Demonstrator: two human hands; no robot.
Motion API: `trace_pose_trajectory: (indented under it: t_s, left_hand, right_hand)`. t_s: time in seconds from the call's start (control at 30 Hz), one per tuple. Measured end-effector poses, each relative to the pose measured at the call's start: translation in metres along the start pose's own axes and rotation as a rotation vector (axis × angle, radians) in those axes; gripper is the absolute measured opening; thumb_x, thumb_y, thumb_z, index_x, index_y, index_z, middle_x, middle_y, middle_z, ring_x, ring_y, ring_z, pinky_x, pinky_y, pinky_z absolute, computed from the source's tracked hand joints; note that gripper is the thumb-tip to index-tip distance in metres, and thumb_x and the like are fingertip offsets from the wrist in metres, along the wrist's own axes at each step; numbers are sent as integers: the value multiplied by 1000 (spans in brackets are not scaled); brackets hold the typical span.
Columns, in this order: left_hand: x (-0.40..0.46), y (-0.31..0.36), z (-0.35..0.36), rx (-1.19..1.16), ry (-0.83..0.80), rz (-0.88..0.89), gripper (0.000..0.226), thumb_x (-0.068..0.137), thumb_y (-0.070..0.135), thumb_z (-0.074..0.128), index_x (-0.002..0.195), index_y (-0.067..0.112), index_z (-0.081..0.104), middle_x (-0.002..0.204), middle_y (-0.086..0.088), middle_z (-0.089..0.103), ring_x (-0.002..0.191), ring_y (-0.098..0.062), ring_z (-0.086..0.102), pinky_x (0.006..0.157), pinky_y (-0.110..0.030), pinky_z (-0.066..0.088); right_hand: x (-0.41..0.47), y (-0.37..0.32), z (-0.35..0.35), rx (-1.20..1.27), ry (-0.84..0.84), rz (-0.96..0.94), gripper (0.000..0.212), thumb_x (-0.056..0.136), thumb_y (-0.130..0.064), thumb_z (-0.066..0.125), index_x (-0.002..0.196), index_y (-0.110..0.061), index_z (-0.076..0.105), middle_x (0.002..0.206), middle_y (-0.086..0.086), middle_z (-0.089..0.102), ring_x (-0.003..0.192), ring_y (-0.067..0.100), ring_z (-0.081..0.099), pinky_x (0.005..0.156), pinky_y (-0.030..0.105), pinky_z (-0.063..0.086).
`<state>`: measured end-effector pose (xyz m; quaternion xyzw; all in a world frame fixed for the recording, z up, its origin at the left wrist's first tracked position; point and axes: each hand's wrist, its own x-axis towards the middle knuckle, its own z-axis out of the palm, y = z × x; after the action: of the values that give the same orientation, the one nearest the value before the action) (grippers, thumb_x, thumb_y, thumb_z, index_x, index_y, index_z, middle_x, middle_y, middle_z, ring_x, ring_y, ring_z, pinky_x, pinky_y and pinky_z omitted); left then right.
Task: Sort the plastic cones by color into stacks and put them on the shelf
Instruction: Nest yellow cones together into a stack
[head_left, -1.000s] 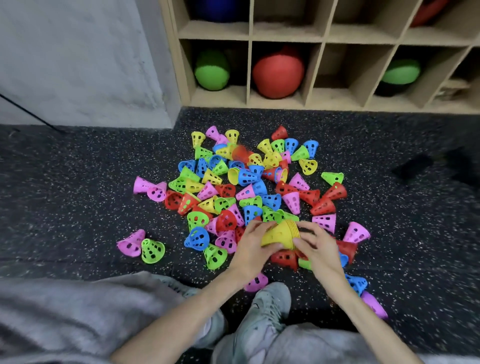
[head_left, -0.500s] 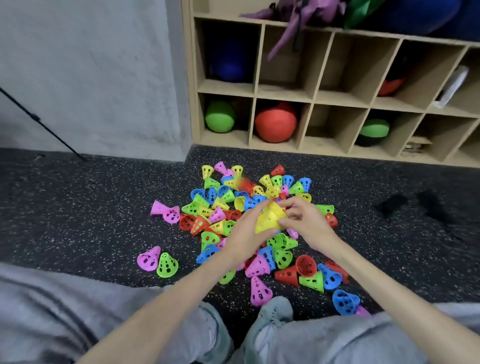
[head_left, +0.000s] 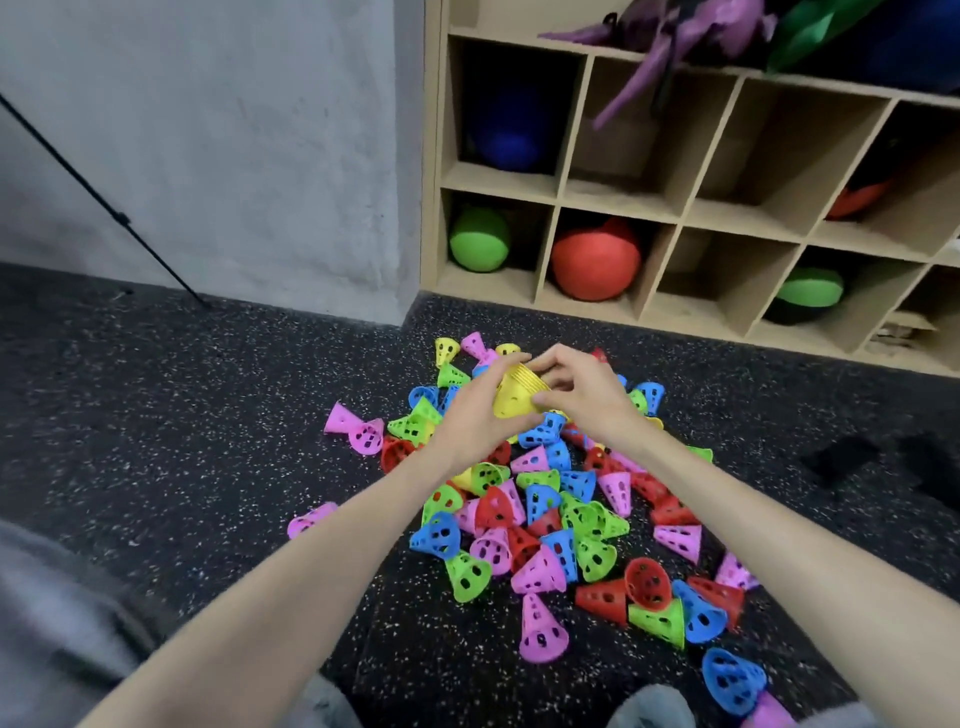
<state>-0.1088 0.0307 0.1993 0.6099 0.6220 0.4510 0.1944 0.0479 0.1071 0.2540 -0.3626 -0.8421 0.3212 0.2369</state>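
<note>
Speckled black rubber floor (head_left: 208, 467) everywhere, with a rough grey wall (head_left: 234, 130) behind it and a thin black rod (head_left: 104, 197) leaning across that wall. Your two hands are out in front, both above the far end of the pile of cones (head_left: 545, 519). Your left hand (head_left: 478, 415) and right hand (head_left: 587, 395) are each closed around a nested yellow stack (head_left: 517, 395), so both grips are clamped on it, fingers wrapped on the ribbed rims (you can see the layered edges at the wide end). It's held in the air, tilted, over the heap and short of the shelf.

The loose cones are glossy perforated plastic, little hole-punched funnels in pink, green, blue, red and yellow, lying every which way and overlapping. A pink cone (head_left: 540, 631) sits alone at the near edge, a blue cone (head_left: 732, 680) off to the near right, and a pair of pink ones (head_left: 356, 428) out to the left.

The wooden cubby shelf (head_left: 558, 200) looks like raw particle board. Bottom row holds a green ball (head_left: 478, 239), then a red ball (head_left: 595, 260), an empty-looking cubby, and another green one (head_left: 808, 291) further right. Above the green ball there's a blue ball (head_left: 506, 140). Purple fabric (head_left: 670, 41) droops off the top.

Grey trouser knees (head_left: 57, 623) fill the bottom corners.
</note>
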Motion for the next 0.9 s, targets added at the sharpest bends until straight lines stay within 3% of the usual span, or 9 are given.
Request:
trace_pose_trajectory:
  t_s: [0.1,0.17,0.23,0.33,0.43,0.57,0.73,0.9]
  left_hand:
    - [1,-36,4,-36,59,-88,75,84,41,81,147,40,39,141,13,56,124,-9,53,97,-29,43]
    - [0,-65,6,-30,104,-148,75,84,40,81,147,38,40,139,13,57,122,-9,54,91,-26,41]
    - [-4,-95,7,-12,133,-203,77,84,43,81,149,37,39,146,12,54,131,-11,50,96,-25,39]
    - [-13,-134,10,6,180,-298,77,87,45,78,151,35,38,152,10,50,137,-12,46,99,-24,38]
    - [-26,-169,15,9,197,-388,76,86,45,78,150,40,37,149,9,52,135,-14,48,99,-29,42]
    - [-42,-204,22,5,260,-512,77,85,45,79,148,47,35,149,13,51,135,-12,48,107,-39,44]
    - [-52,-222,34,-56,314,-581,76,86,44,78,147,46,33,140,10,57,122,-15,57,105,-46,49]
    - [-58,-229,37,-73,262,-590,79,86,47,78,149,47,31,147,14,52,129,-15,54,108,-49,48]
  right_hand:
    - [29,15,26,9,-60,16,36,77,-16,79,97,-43,67,90,5,73,89,24,70,85,55,55]
    - [45,22,51,35,-111,17,34,81,-7,79,105,-30,70,91,8,72,87,25,68,84,50,55]
    - [59,33,76,79,-168,35,31,83,-1,77,109,-17,71,81,1,68,76,14,63,76,40,53]
    - [75,52,116,128,-229,39,29,85,1,75,105,-19,72,69,-9,64,65,1,60,68,31,48]
    - [90,74,149,188,-252,57,30,89,1,70,103,-25,73,85,-2,76,79,7,71,80,36,59]
    - [101,110,171,197,-221,150,32,92,3,67,106,-26,74,99,-1,77,100,12,72,96,43,57]
    - [104,142,189,151,-218,246,29,95,0,65,113,-22,73,113,-1,72,101,8,67,98,36,53]
    - [99,160,206,16,-241,299,29,92,-1,70,114,-19,74,111,-6,64,103,14,58,97,33,48]
